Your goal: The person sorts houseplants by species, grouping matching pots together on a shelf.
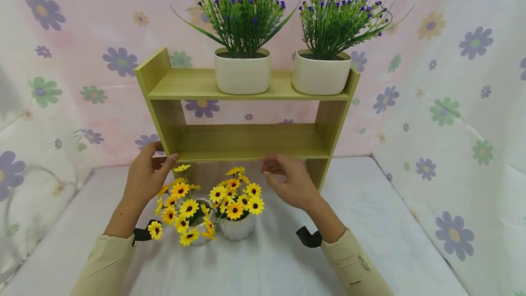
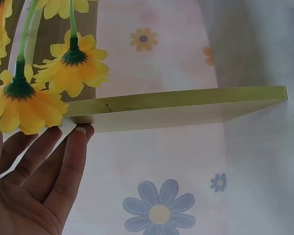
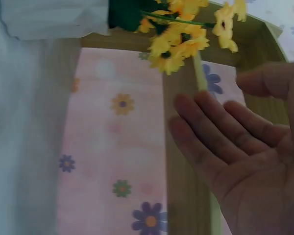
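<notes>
A light wooden shelf (image 1: 246,154) with two boards stands behind my hands. With my left hand (image 1: 144,175) I hold its left side panel, thumb at the front edge and fingers round the outer side. In the left wrist view, the fingertips (image 2: 81,131) meet the panel's edge. My right hand (image 1: 289,179) is just in front of the lower board, its fingers loosely bent and nothing in them; the right wrist view shows its palm (image 3: 255,181) facing the shelf. Two small white pots of yellow flowers, one left (image 1: 189,209) and one right (image 1: 236,207), stand between my forearms.
On the shelf's top board are two cream planters, a middle one (image 1: 242,74) and a right one (image 1: 321,74), with grass and purple flowers. A white cloth (image 1: 287,264) covers the table. Behind hangs a pink floral backdrop (image 1: 102,26), with floral cloth along both sides.
</notes>
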Demonstrator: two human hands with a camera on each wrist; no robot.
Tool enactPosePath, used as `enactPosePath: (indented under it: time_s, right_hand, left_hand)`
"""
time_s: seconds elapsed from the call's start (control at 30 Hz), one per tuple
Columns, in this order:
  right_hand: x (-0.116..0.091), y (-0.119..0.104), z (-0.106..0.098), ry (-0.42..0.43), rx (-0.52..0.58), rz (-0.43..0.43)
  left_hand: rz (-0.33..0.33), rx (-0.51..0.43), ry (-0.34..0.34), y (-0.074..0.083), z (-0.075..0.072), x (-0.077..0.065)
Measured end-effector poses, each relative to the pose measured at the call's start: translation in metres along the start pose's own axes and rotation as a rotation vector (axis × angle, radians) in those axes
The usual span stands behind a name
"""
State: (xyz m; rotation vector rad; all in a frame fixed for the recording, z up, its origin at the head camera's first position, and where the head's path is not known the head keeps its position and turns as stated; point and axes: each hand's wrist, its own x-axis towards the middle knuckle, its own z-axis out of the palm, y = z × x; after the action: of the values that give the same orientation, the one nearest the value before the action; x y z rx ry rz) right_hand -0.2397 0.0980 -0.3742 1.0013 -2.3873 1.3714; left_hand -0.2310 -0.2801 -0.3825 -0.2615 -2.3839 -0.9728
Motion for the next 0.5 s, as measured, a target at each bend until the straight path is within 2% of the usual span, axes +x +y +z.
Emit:
enactPosePath:
  time_s: [0.07,0.2,0.3,0.4,0.5]
  right_hand:
    - [-0.001,0.005,0.004,-0.100,0.009,0.037]
    - [-0.004,0.015,0.013,-0.313,-0.042,0.087]
    - [-0.004,0.024,0.022,-0.461,-0.045,0.097]
    - [-0.007,0.034,0.034,-0.565,0.027,0.107]
    - [-0.009,0.041,0.046,-0.611,0.141,0.077]
  left_hand:
    - [0.003,-0.004,0.000,0.000,0.000,0.001]
    - [0.003,-0.008,-0.004,0.000,0.001,0.001]
    - [0.001,-0.003,-0.003,0.000,0.000,0.000]
    - [0.000,0.002,-0.001,0.001,0.000,0.000]
    - [0.000,0.000,-0.001,0.002,0.000,0.000]
